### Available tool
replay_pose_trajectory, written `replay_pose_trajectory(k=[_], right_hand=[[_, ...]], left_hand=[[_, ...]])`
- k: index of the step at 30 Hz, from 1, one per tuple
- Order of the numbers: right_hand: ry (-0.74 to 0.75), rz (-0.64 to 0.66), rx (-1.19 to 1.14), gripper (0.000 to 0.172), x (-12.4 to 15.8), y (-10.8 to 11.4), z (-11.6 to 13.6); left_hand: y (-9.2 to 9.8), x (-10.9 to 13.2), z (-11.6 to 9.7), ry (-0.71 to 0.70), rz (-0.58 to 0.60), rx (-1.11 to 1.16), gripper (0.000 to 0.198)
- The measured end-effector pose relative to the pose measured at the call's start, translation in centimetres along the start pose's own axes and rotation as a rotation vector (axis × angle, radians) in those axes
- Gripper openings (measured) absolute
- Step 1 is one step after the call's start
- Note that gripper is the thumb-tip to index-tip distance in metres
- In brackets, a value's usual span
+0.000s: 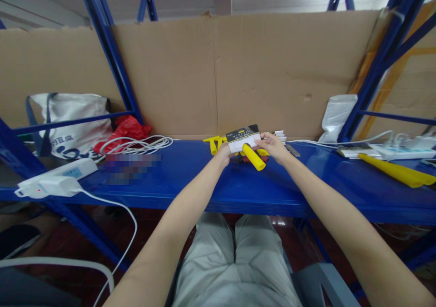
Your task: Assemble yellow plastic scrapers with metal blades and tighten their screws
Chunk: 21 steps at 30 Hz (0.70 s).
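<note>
Above the blue shelf, my two hands hold a black and white printed card between them. My left hand grips its lower left side, with the fingers partly hidden behind it. My right hand pinches the right edge. A yellow tube-like handle sticks out at the front of the card, pointing down and right; what it joins is hidden. Behind the card and my left hand lie yellow plastic pieces. White sticks or tubes show just beyond my right hand.
Left: a white cloth bag, red plastic bag, coiled white cable and power strip. Right: a white pouch, another power strip and a long yellow piece. Cardboard stands behind.
</note>
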State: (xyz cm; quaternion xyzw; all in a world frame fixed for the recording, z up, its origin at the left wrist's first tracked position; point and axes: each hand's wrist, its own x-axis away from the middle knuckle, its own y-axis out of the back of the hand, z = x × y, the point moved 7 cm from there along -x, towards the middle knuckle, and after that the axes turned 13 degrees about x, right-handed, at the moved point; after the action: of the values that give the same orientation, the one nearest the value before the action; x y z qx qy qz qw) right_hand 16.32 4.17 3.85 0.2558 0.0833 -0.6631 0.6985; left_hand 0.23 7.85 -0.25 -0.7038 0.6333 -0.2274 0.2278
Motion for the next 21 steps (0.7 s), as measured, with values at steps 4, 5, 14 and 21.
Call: replay_pose_trajectory(k=[4,5,14,21], right_hand=[[0.023,-0.034,0.007,0.043,-0.1,0.5,0.0],[0.028,-0.045,0.012,0.044,-0.1,0.7,0.0],[0.076,-0.135,-0.011,0.049,-0.6,1.6,-0.5],[0.097,-0.186,0.020,0.044,-0.8,2.0,-0.7]], left_hand=[[-0.9,0.2,-0.3,-0.064,0.168,-0.173,0.009],[-1.0,0.3,-0.4,-0.083,0.192,-0.203,0.009],[-2.3,1.2,-0.9,-0.072,0.295,-0.158,0.041],[-1.9,0.9,-1.2,-0.100,0.251,-0.113,0.022]])
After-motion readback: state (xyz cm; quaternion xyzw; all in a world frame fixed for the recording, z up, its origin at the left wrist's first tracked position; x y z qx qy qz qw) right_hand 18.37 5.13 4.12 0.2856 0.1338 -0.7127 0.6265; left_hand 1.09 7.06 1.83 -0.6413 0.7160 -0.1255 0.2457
